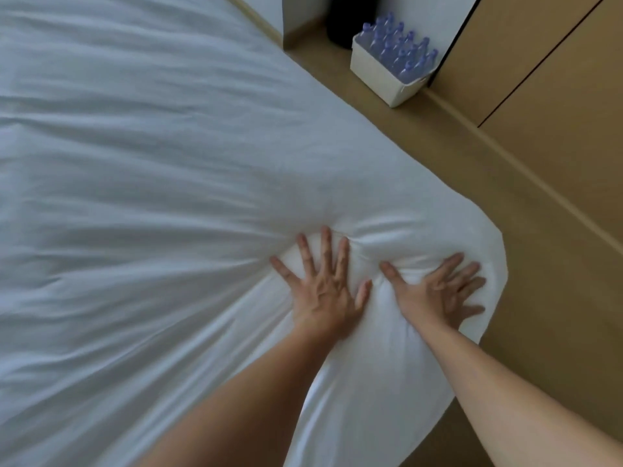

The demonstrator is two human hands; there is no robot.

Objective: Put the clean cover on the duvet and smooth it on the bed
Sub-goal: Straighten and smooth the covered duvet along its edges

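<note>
Cover [135, 163] is spread across the bed, with long creases fanning from the left toward the hands. Duvet itself is hidden; the puffiness suggests it's inside.

Left hand [323, 288]: flat, fingers splayed, pressing down, gripping nothing. Right hand [435, 291]: same, flat and released, just beside it and nearer the edge. Fabric bunches into a ridge between the thumbs. Near corner [482, 264] overhangs the floor [505, 214].

Risks:
- Both palms pin one spot, so a push likely just drives wrinkles outward or deepens that ridge.
- Filling may not reach the corner, leaving it limp.
- Weight past the edge could drag the corner off the bed.

Basket of bottles [381, 79] is well apart, no hazard.
</note>
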